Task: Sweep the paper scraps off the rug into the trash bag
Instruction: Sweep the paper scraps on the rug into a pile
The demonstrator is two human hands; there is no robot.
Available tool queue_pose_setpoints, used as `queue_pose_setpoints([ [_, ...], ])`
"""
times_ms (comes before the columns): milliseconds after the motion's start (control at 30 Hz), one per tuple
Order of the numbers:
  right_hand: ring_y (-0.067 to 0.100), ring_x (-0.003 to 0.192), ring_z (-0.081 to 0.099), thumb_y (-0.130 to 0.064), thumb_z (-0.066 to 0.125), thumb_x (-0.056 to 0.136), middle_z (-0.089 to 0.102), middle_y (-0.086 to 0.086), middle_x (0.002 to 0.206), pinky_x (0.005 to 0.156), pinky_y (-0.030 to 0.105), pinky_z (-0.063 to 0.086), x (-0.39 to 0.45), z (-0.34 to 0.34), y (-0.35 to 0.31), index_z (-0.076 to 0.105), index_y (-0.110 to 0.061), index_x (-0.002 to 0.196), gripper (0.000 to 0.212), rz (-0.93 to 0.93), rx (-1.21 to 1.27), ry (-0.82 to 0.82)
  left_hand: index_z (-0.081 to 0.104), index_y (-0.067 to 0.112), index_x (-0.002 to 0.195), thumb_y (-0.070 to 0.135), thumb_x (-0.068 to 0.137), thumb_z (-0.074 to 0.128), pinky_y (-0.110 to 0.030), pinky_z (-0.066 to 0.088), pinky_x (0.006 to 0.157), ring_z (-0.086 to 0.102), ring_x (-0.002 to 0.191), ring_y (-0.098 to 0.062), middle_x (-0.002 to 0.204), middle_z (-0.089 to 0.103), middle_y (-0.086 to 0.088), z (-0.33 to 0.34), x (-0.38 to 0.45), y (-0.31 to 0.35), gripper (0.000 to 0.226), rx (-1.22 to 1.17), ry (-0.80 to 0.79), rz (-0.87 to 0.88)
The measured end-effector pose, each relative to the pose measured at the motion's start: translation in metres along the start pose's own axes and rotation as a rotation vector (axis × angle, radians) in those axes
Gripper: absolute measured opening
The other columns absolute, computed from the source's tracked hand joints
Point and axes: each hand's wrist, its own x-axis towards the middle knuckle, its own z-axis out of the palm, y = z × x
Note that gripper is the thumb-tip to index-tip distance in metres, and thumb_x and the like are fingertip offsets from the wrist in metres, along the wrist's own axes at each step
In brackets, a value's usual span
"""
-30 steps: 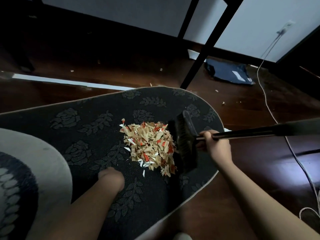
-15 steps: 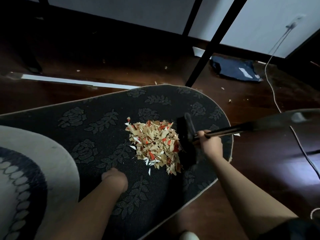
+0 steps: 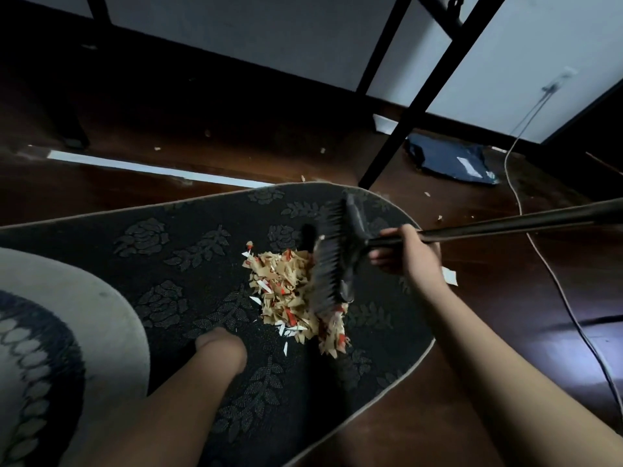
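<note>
A heap of tan, red and white paper scraps (image 3: 290, 291) lies on the dark flower-patterned rug (image 3: 168, 237), near its rounded right end. My right hand (image 3: 404, 254) grips the broom handle just behind the black broom head (image 3: 332, 257). The head is tilted, its bristles over the right side of the heap. My left hand (image 3: 220, 347) rests on the rug just left of and below the heap, fingers tucked under like a fist and holding nothing. A dark blue bag (image 3: 448, 160) lies flat on the wooden floor beyond the rug, at the upper right.
A pale round rug (image 3: 84, 298) overlaps the dark one at the left. Black table legs (image 3: 404, 129) stand just past the rug's far edge. A white cable (image 3: 539, 257) trails over the floor at right. Stray scraps (image 3: 438, 217) and a white paper piece (image 3: 450, 276) lie on the floor.
The broom head, which stood on the rug against the heap's right side, has lifted and tilted over the heap. My left hand stays on the rug.
</note>
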Motion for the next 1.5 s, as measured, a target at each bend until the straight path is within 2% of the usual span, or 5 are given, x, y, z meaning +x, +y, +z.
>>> queue_pose_setpoints([
  [200,0.02,0.038,0.058,-0.015,0.042,0.095,0.065,0.012,0.052,0.041,0.02,0.048,-0.016,0.094,0.004,0.065,-0.005,0.085,0.027,0.048,0.106,-0.176,0.028,0.013,0.151,0.022,0.097,0.046,-0.03,0.04,0.104,0.035,0.137,-0.024,0.156,0.02,-0.009,-0.004,0.002,-0.02,0.057,-0.039,-0.006,-0.012],
  [433,0.018,0.046,0.057,-0.02,0.042,0.097,0.067,0.009,0.056,0.047,0.024,0.047,-0.029,0.16,0.054,0.063,-0.012,0.083,0.026,0.251,0.162,-0.234,0.047,0.013,0.141,0.02,0.097,0.047,-0.032,0.045,0.1,0.045,0.13,-0.025,0.147,0.037,-0.01,0.01,0.011,-0.05,0.044,-0.038,0.027,-0.102],
  [567,0.023,0.053,0.059,-0.026,0.048,0.096,0.069,0.014,0.068,0.048,0.027,0.05,-0.038,0.155,0.077,0.067,-0.011,0.077,0.031,0.339,0.197,-0.086,0.047,0.015,0.141,0.022,0.098,0.045,-0.032,0.046,0.099,0.046,0.129,-0.024,0.146,0.039,-0.009,0.02,0.012,-0.059,0.043,0.0,0.036,-0.135],
  [767,0.018,0.044,0.06,-0.023,0.045,0.096,0.068,0.008,0.055,0.043,0.023,0.048,-0.058,0.132,0.065,0.062,-0.011,0.08,0.026,0.318,0.328,-0.017,0.052,0.014,0.137,0.012,0.099,0.042,-0.027,0.045,0.095,0.05,0.125,-0.018,0.14,0.046,-0.004,0.016,0.008,-0.05,0.039,0.02,0.04,-0.104],
  [1500,0.019,0.045,0.062,-0.016,0.04,0.099,0.068,0.014,0.06,0.047,0.026,0.053,-0.058,0.083,0.038,0.064,-0.002,0.089,0.029,0.157,0.155,-0.08,0.047,0.015,0.141,0.015,0.099,0.044,-0.029,0.044,0.101,0.046,0.129,-0.019,0.145,0.042,-0.004,0.011,0.0,-0.046,0.042,-0.006,0.085,-0.091],
])
